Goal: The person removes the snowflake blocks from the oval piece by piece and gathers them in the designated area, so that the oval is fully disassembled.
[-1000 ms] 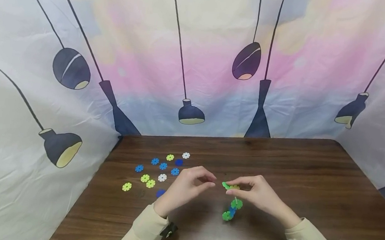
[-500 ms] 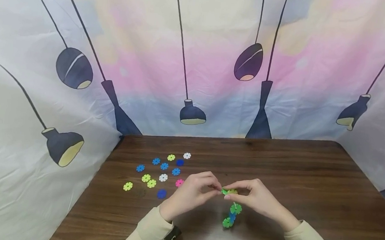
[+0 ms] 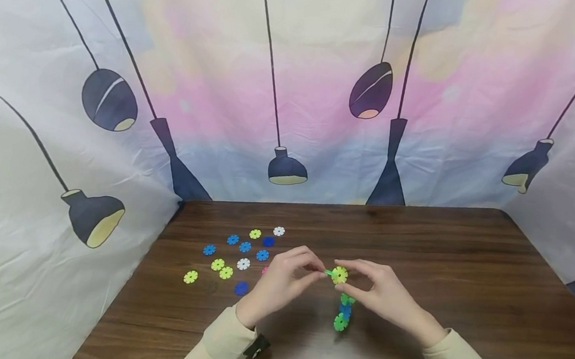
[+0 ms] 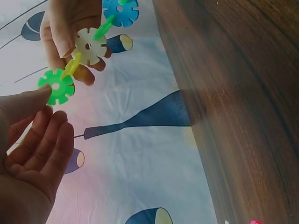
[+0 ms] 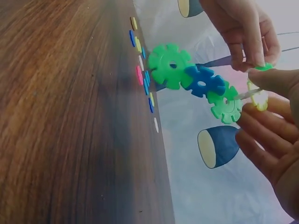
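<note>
A chain of notched plastic discs, the snowflake-disc kind, hangs between my hands above the table. My left hand (image 3: 285, 283) pinches the green end disc (image 4: 57, 93) between thumb and fingers. Beside it my right hand (image 3: 388, 290) holds the yellow disc (image 3: 339, 275), thumb below and forefinger above in the head view. A white disc (image 4: 93, 49) slots in after the yellow one, near the right fingertips. Lower hang a green disc (image 5: 225, 109), a blue disc (image 5: 203, 81) and a larger-looking green disc (image 5: 170, 67) at the bottom end.
Loose discs lie flat on the brown wooden table (image 3: 466, 266) at the left: several yellow discs (image 3: 191, 276), several blue discs (image 3: 209, 250) and white discs (image 3: 243, 263). A pink disc (image 3: 265, 270) is partly behind the left hand. A lamp-print cloth (image 3: 323, 136) hangs behind the table.
The left hand came in from the left and took hold of the green end disc. The right hand has turned the chain, so the yellow disc now faces the head view.
</note>
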A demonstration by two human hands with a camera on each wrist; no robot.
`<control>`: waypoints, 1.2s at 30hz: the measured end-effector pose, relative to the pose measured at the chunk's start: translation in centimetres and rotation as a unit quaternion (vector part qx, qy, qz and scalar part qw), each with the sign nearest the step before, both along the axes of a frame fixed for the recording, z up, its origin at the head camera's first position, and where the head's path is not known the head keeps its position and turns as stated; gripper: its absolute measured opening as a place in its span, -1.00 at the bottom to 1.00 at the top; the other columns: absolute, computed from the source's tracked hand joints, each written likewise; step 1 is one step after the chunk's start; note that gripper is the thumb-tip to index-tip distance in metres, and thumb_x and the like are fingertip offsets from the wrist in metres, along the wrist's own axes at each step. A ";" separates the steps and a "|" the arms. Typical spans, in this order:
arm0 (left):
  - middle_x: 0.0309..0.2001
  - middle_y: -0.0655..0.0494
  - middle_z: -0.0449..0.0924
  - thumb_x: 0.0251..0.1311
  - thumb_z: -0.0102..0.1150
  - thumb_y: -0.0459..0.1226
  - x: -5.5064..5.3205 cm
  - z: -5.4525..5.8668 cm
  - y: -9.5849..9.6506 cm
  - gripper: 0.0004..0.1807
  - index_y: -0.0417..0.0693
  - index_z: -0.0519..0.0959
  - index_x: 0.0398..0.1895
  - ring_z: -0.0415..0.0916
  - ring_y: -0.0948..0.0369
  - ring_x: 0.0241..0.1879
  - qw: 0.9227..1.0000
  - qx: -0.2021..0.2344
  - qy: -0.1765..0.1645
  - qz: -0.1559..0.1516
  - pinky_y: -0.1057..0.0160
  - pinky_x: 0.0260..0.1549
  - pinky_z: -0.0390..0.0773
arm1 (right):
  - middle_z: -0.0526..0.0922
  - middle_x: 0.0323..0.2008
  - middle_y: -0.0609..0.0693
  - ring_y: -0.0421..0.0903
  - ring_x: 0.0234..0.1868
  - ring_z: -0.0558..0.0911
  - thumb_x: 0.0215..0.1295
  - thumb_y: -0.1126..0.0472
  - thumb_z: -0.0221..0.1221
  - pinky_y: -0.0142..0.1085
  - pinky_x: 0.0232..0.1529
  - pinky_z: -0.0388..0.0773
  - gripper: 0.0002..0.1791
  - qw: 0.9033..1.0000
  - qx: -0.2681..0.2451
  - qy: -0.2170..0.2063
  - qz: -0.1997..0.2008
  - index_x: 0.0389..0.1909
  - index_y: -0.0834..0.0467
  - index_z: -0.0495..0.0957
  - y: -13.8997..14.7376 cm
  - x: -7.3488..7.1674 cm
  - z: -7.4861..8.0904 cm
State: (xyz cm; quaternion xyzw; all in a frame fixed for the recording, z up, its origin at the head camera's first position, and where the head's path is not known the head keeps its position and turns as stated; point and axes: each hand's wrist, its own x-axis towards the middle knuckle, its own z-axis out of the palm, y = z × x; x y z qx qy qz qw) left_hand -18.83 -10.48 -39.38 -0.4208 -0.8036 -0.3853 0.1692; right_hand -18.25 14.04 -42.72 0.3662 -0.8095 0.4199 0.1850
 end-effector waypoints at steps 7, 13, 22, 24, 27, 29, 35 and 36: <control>-0.26 0.28 0.60 0.20 0.41 -0.33 0.0 -0.2 0.1 -0.91 -0.01 0.70 -0.26 0.55 0.37 -0.28 0.999 0.016 -0.003 0.030 0.30 -0.27 0.63 | 0.72 -0.14 -0.16 -0.23 -0.20 0.68 0.06 0.20 0.52 -0.27 -0.26 0.65 -0.47 0.995 0.022 0.090 -0.045 0.10 0.11 0.66 -0.8 0.0 -0.5; -0.26 0.25 0.63 0.17 0.43 -0.34 0.0 -0.3 0.4 -0.87 -0.03 0.68 -0.24 0.57 0.36 -0.26 1.000 0.016 -0.011 0.025 0.32 -0.22 0.63 | 0.71 -0.19 -0.14 -0.18 -0.28 0.67 0.04 0.29 0.52 -0.29 -0.34 0.62 -0.51 0.994 0.011 0.105 -0.034 0.06 0.17 0.68 -0.7 -0.3 -0.5; -0.21 0.09 0.68 0.22 0.39 -0.35 -0.1 -0.9 0.5 -0.86 -0.09 0.68 -0.17 0.66 0.20 -0.18 1.000 -0.017 -0.023 -0.006 0.34 -0.08 0.61 | 0.71 -0.16 -0.17 -0.11 -0.26 0.67 0.10 0.27 0.49 -0.22 -0.34 0.63 -0.53 0.998 0.008 0.059 -0.008 0.08 0.16 0.68 -0.6 0.0 -0.4; -0.22 0.10 0.69 0.22 0.39 -0.35 -0.2 -0.9 0.5 -0.87 -0.09 0.68 -0.18 0.65 0.23 -0.19 1.000 -0.021 -0.022 -0.007 0.32 -0.11 0.62 | 0.72 -0.15 -0.15 -0.13 -0.25 0.67 0.11 0.26 0.49 -0.18 -0.32 0.65 -0.54 0.998 0.009 0.056 -0.005 0.08 0.16 0.68 -0.5 0.0 -0.3; -0.21 0.14 0.70 0.22 0.39 -0.37 -0.2 -0.9 0.5 -0.87 -0.08 0.68 -0.19 0.64 0.30 -0.18 0.999 -0.030 -0.024 -0.011 0.31 -0.14 0.63 | 0.73 -0.15 -0.13 -0.16 -0.24 0.68 0.11 0.25 0.49 -0.21 -0.30 0.66 -0.54 0.998 0.015 0.056 -0.002 0.07 0.16 0.69 -0.4 0.1 -0.3; -0.20 0.14 0.71 0.22 0.38 -0.39 -0.1 -0.8 0.6 -0.87 -0.08 0.68 -0.20 0.64 0.33 -0.17 0.999 -0.036 -0.027 -0.015 0.32 -0.14 0.63 | 0.74 -0.16 -0.12 -0.18 -0.25 0.68 0.09 0.25 0.50 -0.29 -0.29 0.64 -0.54 0.998 0.020 0.060 0.003 0.06 0.16 0.69 -0.2 0.1 -0.2; -0.22 0.12 0.72 0.22 0.38 -0.40 0.1 -0.7 0.7 -0.91 -0.11 0.66 -0.24 0.66 0.29 -0.18 0.999 -0.042 -0.023 -0.016 0.40 -0.10 0.59 | 0.74 -0.19 -0.13 -0.23 -0.26 0.68 0.08 0.24 0.50 -0.47 -0.29 0.57 -0.54 0.997 0.025 0.068 0.014 0.06 0.15 0.70 0.0 0.0 -0.3; -0.23 0.11 0.72 0.22 0.38 -0.40 0.2 -0.8 0.7 -0.91 -0.11 0.66 -0.25 0.66 0.29 -0.18 0.999 -0.040 -0.020 -0.015 0.40 -0.10 0.59 | 0.74 -0.20 -0.13 -0.22 -0.26 0.69 0.09 0.24 0.50 -0.47 -0.29 0.57 -0.54 0.997 0.024 0.068 0.014 0.06 0.15 0.70 0.0 0.0 -0.3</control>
